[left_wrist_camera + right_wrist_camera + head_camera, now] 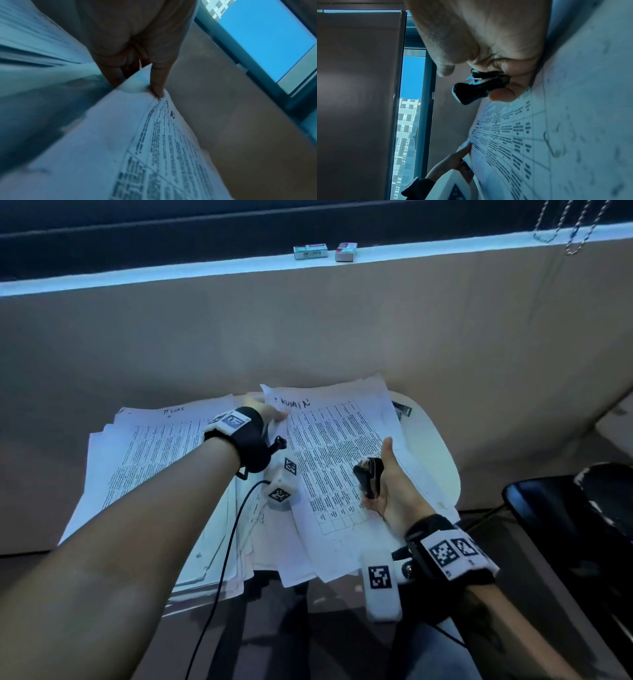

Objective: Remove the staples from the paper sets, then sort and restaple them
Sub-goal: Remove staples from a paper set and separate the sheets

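A printed paper set point(337, 460) with a table and a handwritten heading is lifted above the small white table point(436, 446). My left hand point(276, 416) pinches its top left corner, the thumb point(158, 88) on top of the sheet point(154, 148) and the fingers beneath. My right hand point(383, 474) grips a black staple remover point(368, 478) in its curled fingers, thumb stretched up along the set's right edge. In the right wrist view the staple remover point(476, 88) sits against the paper point(539, 135). A second pile of papers point(154, 470) lies to the left.
A stapler point(402, 409) peeks out behind the lifted set on the table's far side. Two small boxes point(310, 251) point(346, 251) stand on the window sill. A black chair point(565, 525) is at the right. A beige wall rises just behind the table.
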{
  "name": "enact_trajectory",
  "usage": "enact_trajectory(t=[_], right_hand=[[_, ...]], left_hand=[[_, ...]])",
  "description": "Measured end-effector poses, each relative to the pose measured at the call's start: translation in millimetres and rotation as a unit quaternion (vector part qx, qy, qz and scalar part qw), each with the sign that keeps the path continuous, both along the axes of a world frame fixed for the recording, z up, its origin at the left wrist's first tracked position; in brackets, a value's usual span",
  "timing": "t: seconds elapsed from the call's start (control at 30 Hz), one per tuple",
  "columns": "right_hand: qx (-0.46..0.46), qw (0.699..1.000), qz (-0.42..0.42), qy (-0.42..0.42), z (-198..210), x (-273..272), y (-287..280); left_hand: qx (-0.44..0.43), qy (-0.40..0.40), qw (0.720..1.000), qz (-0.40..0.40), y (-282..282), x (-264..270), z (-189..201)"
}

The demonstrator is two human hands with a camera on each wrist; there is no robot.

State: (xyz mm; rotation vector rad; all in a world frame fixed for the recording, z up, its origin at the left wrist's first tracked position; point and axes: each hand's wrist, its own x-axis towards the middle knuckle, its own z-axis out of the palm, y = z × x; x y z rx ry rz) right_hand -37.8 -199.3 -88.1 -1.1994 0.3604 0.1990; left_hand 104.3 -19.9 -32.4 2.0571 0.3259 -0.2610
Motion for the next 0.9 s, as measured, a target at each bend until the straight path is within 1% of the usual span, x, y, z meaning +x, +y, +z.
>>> enact_trajectory(t=[0.07, 0.13, 0.2, 0.27, 0.37, 0.47, 0.5, 0.6, 0.7, 0.73, 0.8, 0.9], right_hand=[[0.0, 1.0, -0.005, -0.017, 3, -1, -1], [-0.008, 0.998, -0.017, -0.06, 7, -2, -5], [-0.056, 0.992, -0.006, -0.114, 15, -1, -11], [-0.131, 0.98, 0.007, -0.149, 24, 2, -18], [-0.243, 0.952, -0.021, -0.187, 44, 13, -24], [-0.285, 0.931, -0.06, -0.218, 80, 26, -27], [-0.293, 0.923, -0.077, -0.237, 97, 30, -28], [-0.287, 0.893, -0.137, -0.318, 156, 39, -33], [-0.23, 0.882, -0.149, -0.382, 197, 38, -38], [-0.215, 0.883, -0.141, -0.393, 203, 34, -39], [-0.201, 0.888, -0.108, -0.4, 204, 24, -39], [-0.161, 0.902, -0.049, -0.398, 181, 7, -38]], left_hand=[[-0.059, -0.03, 0.998, 0.015, 1, -3, 6], [-0.097, -0.076, 0.992, 0.021, 0, -11, 17], [-0.118, -0.135, 0.984, 0.008, 3, -13, 26], [-0.152, -0.201, 0.968, -0.003, 8, -13, 39], [-0.169, -0.297, 0.94, -0.011, 16, -13, 60], [-0.163, -0.387, 0.907, -0.041, 16, -22, 94], [-0.173, -0.419, 0.89, -0.049, 14, -28, 108], [-0.197, -0.49, 0.846, -0.069, 14, -48, 145], [-0.227, -0.528, 0.812, -0.099, 16, -67, 159], [-0.233, -0.529, 0.81, -0.104, 18, -71, 158], [-0.228, -0.521, 0.816, -0.103, 25, -79, 150], [-0.194, -0.509, 0.833, -0.099, 38, -87, 128]])
